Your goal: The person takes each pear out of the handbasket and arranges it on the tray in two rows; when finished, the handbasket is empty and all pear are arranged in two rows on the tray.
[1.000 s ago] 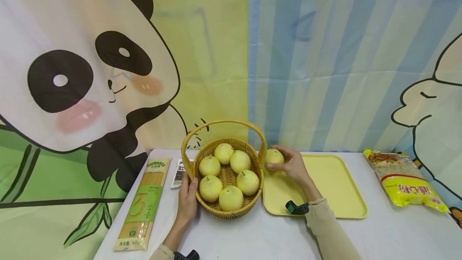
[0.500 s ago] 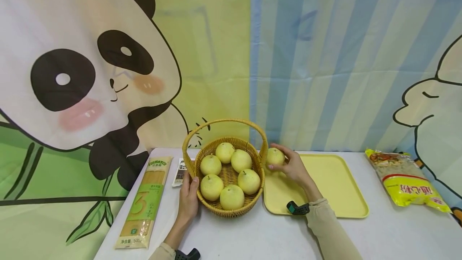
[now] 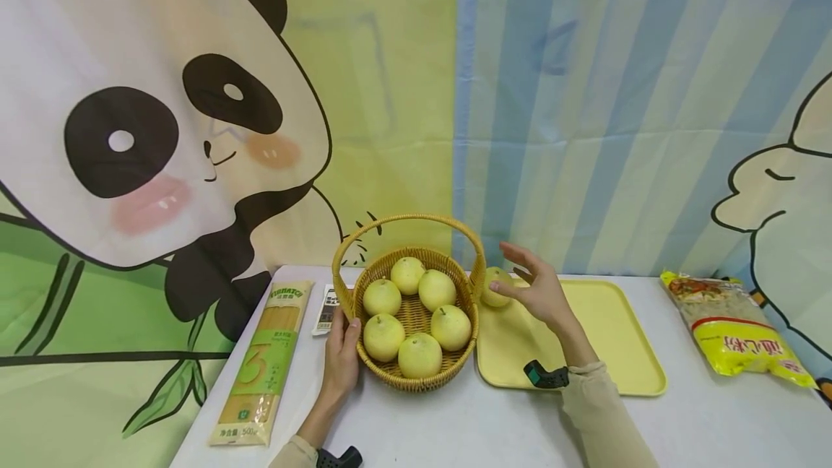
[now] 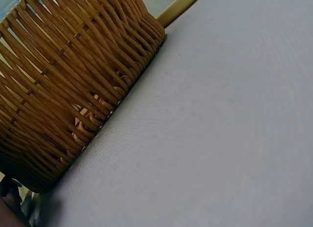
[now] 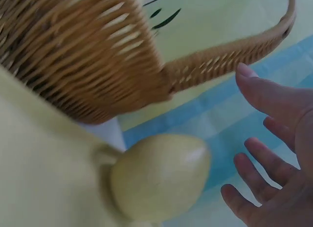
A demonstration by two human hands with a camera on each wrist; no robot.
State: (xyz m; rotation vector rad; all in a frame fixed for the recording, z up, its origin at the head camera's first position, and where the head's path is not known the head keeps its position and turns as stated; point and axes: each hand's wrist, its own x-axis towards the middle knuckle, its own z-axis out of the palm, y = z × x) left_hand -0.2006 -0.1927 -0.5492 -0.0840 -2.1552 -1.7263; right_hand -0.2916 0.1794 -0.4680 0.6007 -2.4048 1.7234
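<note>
Resting on tray, smooth rounded pear, spread fingers near, wicker basket

Right grip | let go of pear | drawn rightward (fingers now spread)

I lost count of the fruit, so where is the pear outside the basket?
In the head view, the pear sits on the yellow tray at its far left corner, just right of the wicker basket and beside the right hand.

I see a long beige left sleeve and matching right sleeve; each wrist wears a black device, the right device having one small green square.
</note>
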